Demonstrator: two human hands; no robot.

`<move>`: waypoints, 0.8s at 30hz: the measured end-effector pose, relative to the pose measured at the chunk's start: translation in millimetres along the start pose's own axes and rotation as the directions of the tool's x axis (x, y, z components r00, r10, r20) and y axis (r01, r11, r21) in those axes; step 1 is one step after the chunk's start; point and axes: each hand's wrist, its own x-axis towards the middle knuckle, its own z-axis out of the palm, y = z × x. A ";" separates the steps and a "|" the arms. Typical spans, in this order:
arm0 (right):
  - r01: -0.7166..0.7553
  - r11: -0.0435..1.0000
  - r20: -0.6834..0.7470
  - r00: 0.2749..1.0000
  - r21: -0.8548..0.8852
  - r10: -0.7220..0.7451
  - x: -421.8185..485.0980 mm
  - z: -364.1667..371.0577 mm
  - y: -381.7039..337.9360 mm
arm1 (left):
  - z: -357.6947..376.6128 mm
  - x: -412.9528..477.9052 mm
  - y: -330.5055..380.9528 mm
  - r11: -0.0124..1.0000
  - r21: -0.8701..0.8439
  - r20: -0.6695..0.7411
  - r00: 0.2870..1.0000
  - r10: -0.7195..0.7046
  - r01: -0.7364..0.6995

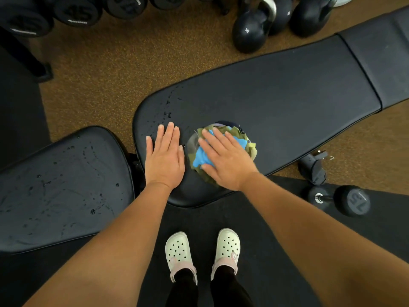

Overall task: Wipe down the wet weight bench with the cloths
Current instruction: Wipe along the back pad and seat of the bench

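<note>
The black padded weight bench back pad [276,96] runs from centre to upper right. Water drops sit on its left end near the rim. The separate seat pad [62,187] at the left is speckled with drops and streaks. A bundle of cloths [200,160], olive green and bright blue with some dark fabric behind, lies on the back pad's near end. My right hand [225,160] presses flat on top of the bundle, fingers spread. My left hand [164,158] rests flat on the bare pad just left of the cloths, holding nothing.
Kettlebells [250,29] stand on the brown speckled floor behind the bench. A rack of dumbbells [75,12] fills the upper left. A 15 dumbbell [345,201] lies on the black mat at the right, beside a bench foot [313,167]. My feet in pale clogs [179,251] stand below.
</note>
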 end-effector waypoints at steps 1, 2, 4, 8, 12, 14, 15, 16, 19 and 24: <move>0.063 0.998 0.011 0.998 -0.014 -0.063 -0.7 -1.1 12.0 | 0.4 0.1 -0.2 1.000 -0.005 0.002 1.000 -0.007 0.007; 0.065 0.997 0.013 0.998 -0.029 -0.065 1.9 -2.9 22.3 | 0.6 0.1 -0.4 1.000 -0.010 -0.001 1.000 -0.012 0.012; -0.101 0.994 -0.002 0.995 -0.031 0.101 17.2 -6.2 31.4 | 1.3 -0.1 -0.2 1.000 -0.016 -0.010 1.000 -0.020 0.020; -0.393 0.918 -0.053 0.917 0.047 0.395 51.1 -9.5 -4.1 | 1.3 0.7 -0.5 0.999 -0.009 -0.020 0.999 -0.036 0.036; -0.025 1.000 -0.045 0.999 -0.002 0.025 33.3 -3.9 0.7 | 0.0 0.1 -0.5 0.999 -0.019 -0.035 0.999 -0.042 0.041; 0.015 1.000 -0.035 0.999 -0.009 -0.015 33.3 -6.8 19.7 | -0.1 -0.3 -0.4 0.999 -0.024 -0.039 0.998 -0.042 0.041; -0.040 0.999 -0.043 0.998 -0.018 0.039 40.2 -8.4 26.0 | -0.3 -0.4 -0.4 0.999 -0.026 -0.039 0.998 -0.042 0.041; -0.130 0.991 -0.054 0.990 -0.018 0.129 50.9 -11.0 28.9 | -0.3 -0.7 0.1 0.999 -0.028 -0.041 0.998 -0.043 0.042; -0.334 0.942 -0.089 0.938 0.020 0.335 80.7 -17.8 12.2 | 0.0 0.0 1.1 0.999 -0.031 -0.049 0.998 -0.041 0.040; 0.056 0.998 -0.037 0.998 -0.043 -0.058 56.3 -11.3 12.4 | 1.2 -0.1 0.3 0.997 -0.044 -0.066 0.996 -0.067 0.064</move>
